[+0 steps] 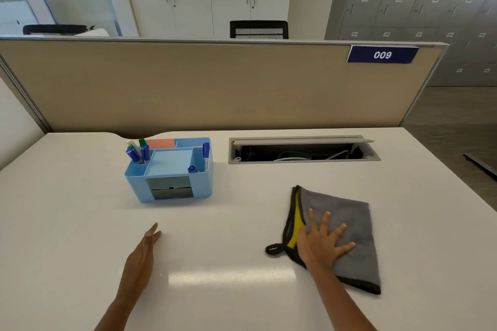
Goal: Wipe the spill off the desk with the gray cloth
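Both hands are low: left hand (139, 260) edge-down on desk (228, 223), fingers together; right hand (321, 243) spread flat on gray cloth (355, 226). Blue organizer (172, 185) holds markers (139, 152).

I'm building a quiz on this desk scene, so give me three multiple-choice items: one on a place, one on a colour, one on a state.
1. Where is the folded gray cloth? A left of the light blue plastic organizer B right of it C inside it
2. What colour is the cloth's inner layer? A yellow B red C green
3. How is the right hand? A fist B flat, fingers spread C pinching

B: the cloth lies to the organizer's right. A: yellow shows at the fold. B: the palm presses flat on the cloth.
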The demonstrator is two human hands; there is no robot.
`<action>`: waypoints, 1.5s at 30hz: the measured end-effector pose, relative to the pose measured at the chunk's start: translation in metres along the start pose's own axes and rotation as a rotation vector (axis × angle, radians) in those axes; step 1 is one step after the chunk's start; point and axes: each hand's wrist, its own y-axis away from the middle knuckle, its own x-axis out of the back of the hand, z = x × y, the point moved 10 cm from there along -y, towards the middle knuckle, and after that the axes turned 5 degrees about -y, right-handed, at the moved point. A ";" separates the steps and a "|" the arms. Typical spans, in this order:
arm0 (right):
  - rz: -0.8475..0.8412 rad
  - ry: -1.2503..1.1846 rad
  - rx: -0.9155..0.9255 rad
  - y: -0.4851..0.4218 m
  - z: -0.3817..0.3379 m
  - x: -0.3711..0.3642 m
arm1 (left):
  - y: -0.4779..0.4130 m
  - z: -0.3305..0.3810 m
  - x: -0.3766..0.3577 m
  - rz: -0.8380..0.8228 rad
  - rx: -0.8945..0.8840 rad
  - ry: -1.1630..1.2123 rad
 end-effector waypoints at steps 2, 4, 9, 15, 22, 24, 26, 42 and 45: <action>-0.052 0.032 0.128 0.015 -0.044 -0.018 | -0.004 -0.004 0.003 -0.003 0.003 -0.003; -0.118 0.090 0.327 0.044 -0.097 -0.040 | -0.007 -0.003 0.004 -0.002 0.008 0.005; -0.211 0.277 0.827 0.158 -0.180 -0.072 | -0.004 0.018 0.006 0.065 -0.073 0.005; -0.287 0.444 1.173 0.173 -0.153 -0.084 | -0.005 0.034 -0.007 0.017 -0.120 -0.077; -0.033 0.206 0.435 0.040 -0.024 -0.005 | 0.004 0.033 -0.008 -0.014 -0.136 -0.098; 0.053 0.167 0.263 0.026 0.012 0.004 | 0.010 0.029 -0.003 -0.014 -0.122 -0.098; 0.071 0.115 0.187 0.028 0.015 0.007 | 0.015 0.023 0.004 0.005 -0.110 -0.096; -0.362 0.226 1.079 0.225 -0.158 -0.071 | 0.052 0.043 -0.053 -0.176 -0.222 -0.413; -0.423 -0.025 1.295 0.225 -0.144 -0.053 | 0.070 0.033 -0.089 -0.325 -0.216 -0.697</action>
